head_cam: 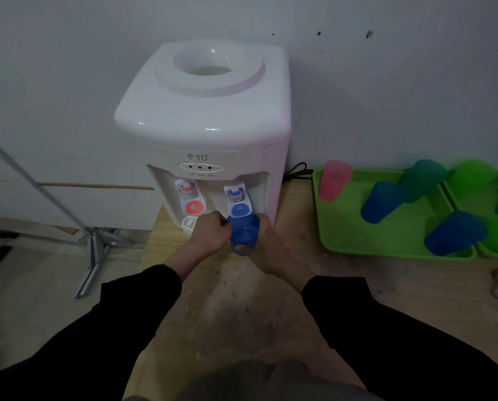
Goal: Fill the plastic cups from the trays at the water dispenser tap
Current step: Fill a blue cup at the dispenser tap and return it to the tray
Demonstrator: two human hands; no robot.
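White water dispenser (204, 111) stands against the far wall on a wooden surface (343, 279). Red tap (192, 206) on its left, blue tap (240, 210) on its right.

Blue cup (243, 234) sits directly under the blue tap, tilted with its mouth towards the camera, nearly touching the tap lever.

Right hand (266, 246) grasps the blue cup from the right — fingers round the far side, thumb on the near rim. Left hand (210, 234) has its fingers curled against the cup's left edge; cannot tell whether it grips the cup or only touches it. Both sleeves black.

Water flow: not discernible.

To the right of the dispenser, a green tray (386, 250) carries a pink cup (333, 180), a teal cup (423, 180) and two more blue ones — far (382, 202) and near (456, 233). A second green tray (496, 254) touches its right side, with a green cup (473, 176) at its far end, partly cut off by the frame edge.

A black cord (297, 169) runs behind the dispenser. Metal stand (94, 250) to the left.
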